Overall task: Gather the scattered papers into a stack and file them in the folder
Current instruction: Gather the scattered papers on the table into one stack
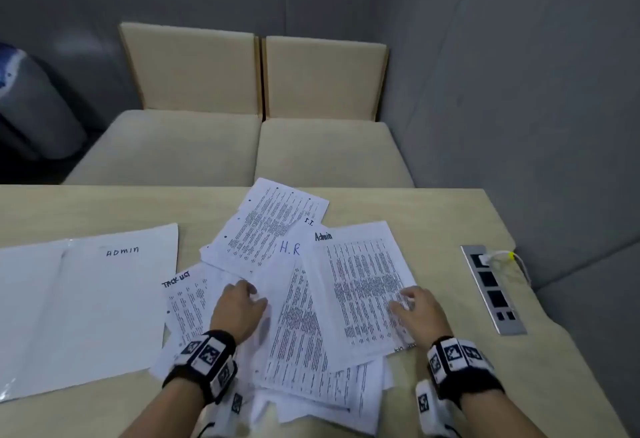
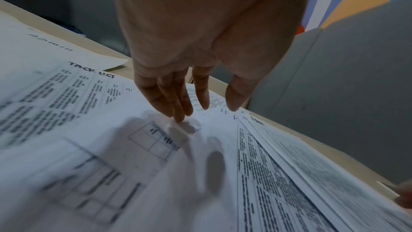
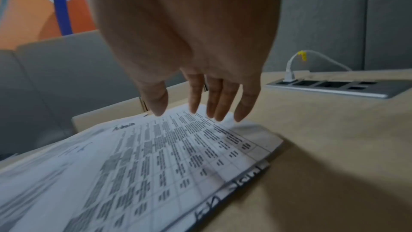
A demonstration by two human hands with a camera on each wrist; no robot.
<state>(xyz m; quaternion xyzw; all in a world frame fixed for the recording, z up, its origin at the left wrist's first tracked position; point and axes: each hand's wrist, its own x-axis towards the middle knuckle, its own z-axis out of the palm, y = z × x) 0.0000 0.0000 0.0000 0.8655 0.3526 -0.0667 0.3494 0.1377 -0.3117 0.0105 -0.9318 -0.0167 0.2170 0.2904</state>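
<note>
- Left hand (image 1: 239,309) low over the middle of the paper heap, fingers (image 2: 178,105) straight and loosely spread, tips on or just above a blurred sheet; nothing gripped.
- Right hand (image 1: 417,311) over the right edge of the heap, fingers (image 3: 214,98) straight and fanned, tips at the sheet headed "Admin" (image 1: 360,285); nothing gripped; contact not certain.
- Black wrist bands (image 1: 204,361) with square black-and-white markers on both forearms.
- Scattered papers (image 1: 298,316) in one overlapping, unsquared heap on the table (image 1: 433,209), between the two hands and beyond them, sheets lying at different angles.
- "Admin" sheet on top at the right, over a sheet marked "H.R" (image 1: 290,248); sheet marked "I.T." (image 1: 273,219) furthest back; sheet headed "TACK LIST" (image 1: 185,299) at the left edge of the heap.
- White folder (image 1: 83,306) marked "ADMIN" lying flat to the left of the heap, its right edge just beside or under the "TACK LIST" sheet; no sheet seen inside it; open or closed not clear.
- Metal socket strip (image 1: 493,290) set into the table well to the right, a white cable (image 3: 316,57) with a yellow tag plugged in at its far end.
- Two beige seat cushions (image 1: 242,146) past the far table edge, grey walls behind.
</note>
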